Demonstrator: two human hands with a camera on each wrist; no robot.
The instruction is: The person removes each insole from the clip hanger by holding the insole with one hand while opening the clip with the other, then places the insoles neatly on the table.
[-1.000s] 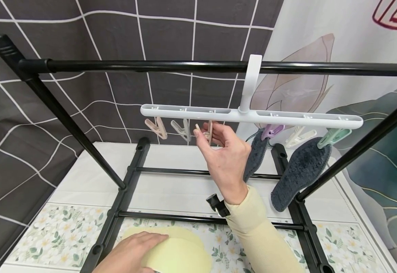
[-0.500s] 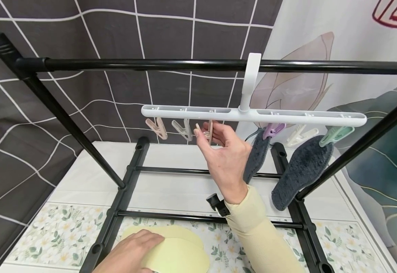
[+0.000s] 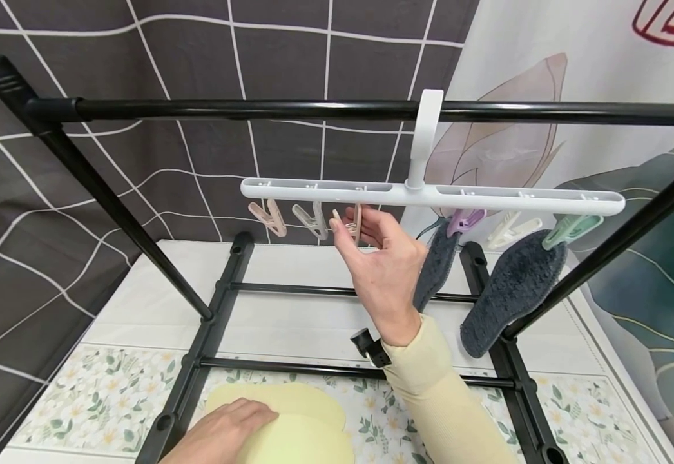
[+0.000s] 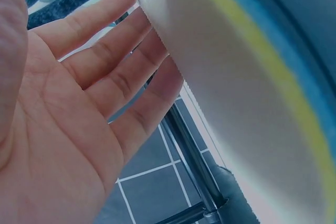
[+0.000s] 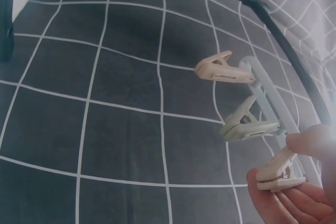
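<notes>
My right hand (image 3: 386,270) pinches a beige clothes peg (image 5: 277,171) between thumb and fingers, below the white hanger bar (image 3: 337,192). To its left hang a grey peg (image 3: 312,222) and a pink peg (image 3: 269,218). Two dark fleecy insoles hang right of the hand: one insole (image 3: 434,264) in a purple peg (image 3: 466,220), the other (image 3: 511,293) in a green peg (image 3: 571,230). Low in the head view, my left hand (image 3: 223,428) lies on pale yellow rounded flat pieces (image 3: 302,432). Its fingers look extended in the left wrist view, tips touching a pale sheet's edge.
The hanger hooks over a black rail (image 3: 244,110) of a black frame standing on a white and floral surface (image 3: 99,399). A white peg (image 3: 511,232) hangs between the insoles. Dark gridded cloth (image 3: 198,71) covers the back and left; the frame's lower crossbar (image 3: 290,367) spans the front.
My left hand and the yellow pieces have shifted slightly left and down. The right hand stays at the same peg. The hanger's right end sits slightly farther right in view.
</notes>
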